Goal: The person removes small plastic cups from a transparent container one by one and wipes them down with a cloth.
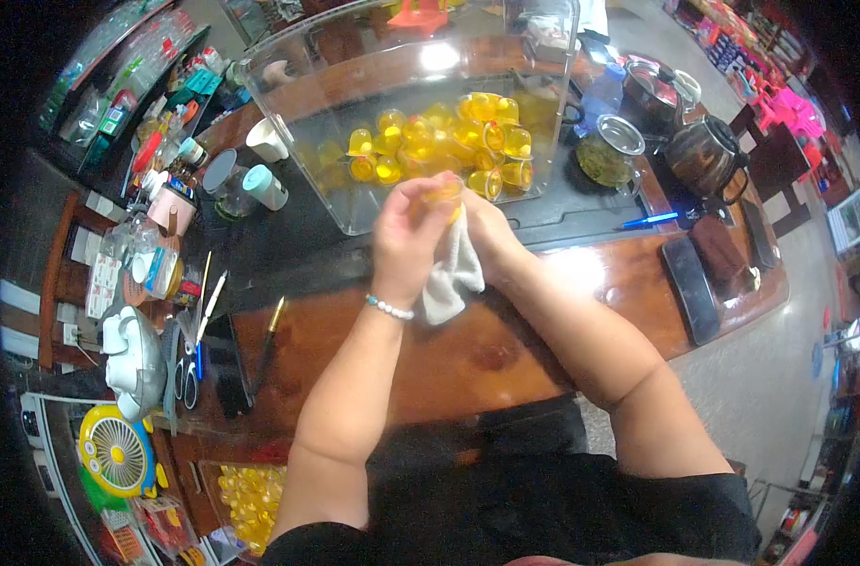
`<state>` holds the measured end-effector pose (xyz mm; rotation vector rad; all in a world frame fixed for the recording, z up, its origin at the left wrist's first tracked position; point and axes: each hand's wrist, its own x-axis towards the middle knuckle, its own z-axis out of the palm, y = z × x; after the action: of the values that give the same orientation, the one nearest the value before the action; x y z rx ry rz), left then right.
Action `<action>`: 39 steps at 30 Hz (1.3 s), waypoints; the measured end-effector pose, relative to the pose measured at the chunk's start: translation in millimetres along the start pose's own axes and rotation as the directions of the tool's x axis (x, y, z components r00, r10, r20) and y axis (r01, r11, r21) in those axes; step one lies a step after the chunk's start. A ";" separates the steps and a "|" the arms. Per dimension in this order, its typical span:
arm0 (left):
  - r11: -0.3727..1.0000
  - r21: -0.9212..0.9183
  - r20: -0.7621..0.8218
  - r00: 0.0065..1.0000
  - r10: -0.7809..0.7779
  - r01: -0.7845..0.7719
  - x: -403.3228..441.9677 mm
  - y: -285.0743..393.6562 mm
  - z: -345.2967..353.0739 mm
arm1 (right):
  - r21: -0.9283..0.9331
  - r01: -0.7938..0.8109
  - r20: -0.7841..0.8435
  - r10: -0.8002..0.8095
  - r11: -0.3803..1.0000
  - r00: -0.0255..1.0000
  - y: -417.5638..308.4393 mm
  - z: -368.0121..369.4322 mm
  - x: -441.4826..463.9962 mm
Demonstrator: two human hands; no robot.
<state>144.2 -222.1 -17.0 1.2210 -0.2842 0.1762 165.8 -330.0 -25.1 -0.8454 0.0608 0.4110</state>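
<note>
My left hand has its fingers closed round a small yellow translucent capsule. Against the capsule's other side is my right hand, gripping a white cloth that hangs down between both hands. Its fingers are partly hidden by the cloth and the left hand. Just beyond my hands stands a large clear plastic box, and a heap of similar yellow capsules lies in it.
At lower left a container holds many yellow pieces, near a yellow fan. Scissors and a brush pen lie to the left. A glass teapot, a blue pen and a dark case are on the right.
</note>
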 end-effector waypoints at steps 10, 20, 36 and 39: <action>0.971 -0.230 -0.245 0.961 -0.126 0.068 -19.6 68.3 -15.5 | -0.320 0.160 0.316 -0.054 0.934 0.947 8.7 -7.3 3.7; 0.065 0.871 -0.424 0.679 0.600 0.486 -299.3 180.8 -300.7 | -0.463 0.226 0.323 -0.074 0.857 0.943 13.1 -11.8 8.0; -0.181 -0.045 -0.852 0.057 0.521 0.982 -544.4 163.3 -398.6 | -0.544 0.271 0.332 -0.093 0.794 0.939 18.6 -17.0 17.2; -0.470 -0.058 -0.957 0.085 0.278 0.881 -508.7 168.4 -373.4 | -0.569 0.260 0.333 -0.071 0.780 0.940 18.4 -17.9 17.6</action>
<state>-342.7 195.6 -139.6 2.4278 2.1538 -0.2138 177.1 -326.6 -54.0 -1.4074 -0.4508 0.3863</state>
